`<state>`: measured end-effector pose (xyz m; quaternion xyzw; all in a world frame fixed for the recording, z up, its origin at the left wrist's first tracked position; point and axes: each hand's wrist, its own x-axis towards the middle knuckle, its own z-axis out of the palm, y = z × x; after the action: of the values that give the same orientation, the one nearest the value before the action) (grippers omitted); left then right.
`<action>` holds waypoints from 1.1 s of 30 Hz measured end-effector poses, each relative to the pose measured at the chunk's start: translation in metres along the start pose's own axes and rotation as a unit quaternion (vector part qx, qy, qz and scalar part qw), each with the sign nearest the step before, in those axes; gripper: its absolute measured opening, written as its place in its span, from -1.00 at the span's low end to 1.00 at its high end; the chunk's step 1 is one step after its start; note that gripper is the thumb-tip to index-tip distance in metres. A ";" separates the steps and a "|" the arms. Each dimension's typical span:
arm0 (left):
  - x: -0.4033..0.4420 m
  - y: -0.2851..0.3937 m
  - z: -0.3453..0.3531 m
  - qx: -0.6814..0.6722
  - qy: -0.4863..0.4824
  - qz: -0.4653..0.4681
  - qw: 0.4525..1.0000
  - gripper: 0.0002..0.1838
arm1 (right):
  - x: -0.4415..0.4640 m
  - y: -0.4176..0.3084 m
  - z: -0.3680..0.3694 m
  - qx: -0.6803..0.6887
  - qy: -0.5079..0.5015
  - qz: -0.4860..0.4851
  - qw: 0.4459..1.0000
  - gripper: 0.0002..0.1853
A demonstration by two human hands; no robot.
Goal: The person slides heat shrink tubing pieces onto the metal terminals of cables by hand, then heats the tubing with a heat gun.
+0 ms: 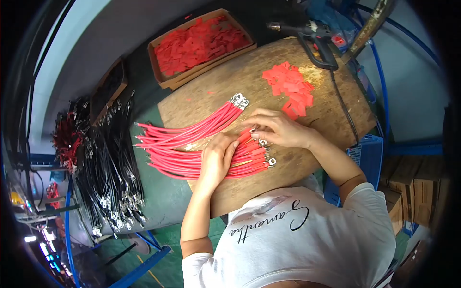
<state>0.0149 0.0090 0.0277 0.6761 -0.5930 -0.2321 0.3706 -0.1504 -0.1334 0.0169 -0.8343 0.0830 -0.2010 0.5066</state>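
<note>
My left hand [218,156] lies over a row of red cables [177,165], its thumb and fingers closed on one near its sleeved end. My right hand [278,127] pinches at that same cable's tip, by a short red sleeve [245,136]; its fingertips partly hide the metal lug. Several cables in this row carry red sleeves beside their ring lugs [272,162]. Just beyond my hands lies a second bundle of red cables [201,127], with bare silver lugs [239,101] at its right end. Past my right hand is a loose pile of flat red sleeves [290,86].
A cardboard tray [165,81] full of red sleeves stands at the back. A heat gun [317,45] rests at the board's far right, its cord trailing down. Black cables [108,163] with lugs hang at the left. Everything in front lies on a wooden board [297,163].
</note>
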 end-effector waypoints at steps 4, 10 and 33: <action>-0.006 -0.001 0.008 0.160 0.013 0.072 0.984 -0.86 | -0.015 0.014 -0.027 -0.107 0.114 0.062 0.986 -0.82; 0.001 -0.006 0.004 0.090 0.019 0.082 0.992 -0.89 | -0.041 0.040 -0.060 -0.350 0.211 0.151 0.900 -0.82; 0.003 -0.007 -0.004 0.016 0.007 -0.002 1.000 -0.86 | -0.008 0.008 -0.019 0.081 0.070 0.145 0.984 -0.80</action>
<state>0.0232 0.0077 0.0254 0.6847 -0.5930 -0.2184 0.3633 -0.1655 -0.1498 0.0160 -0.7537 0.2218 -0.1894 0.5890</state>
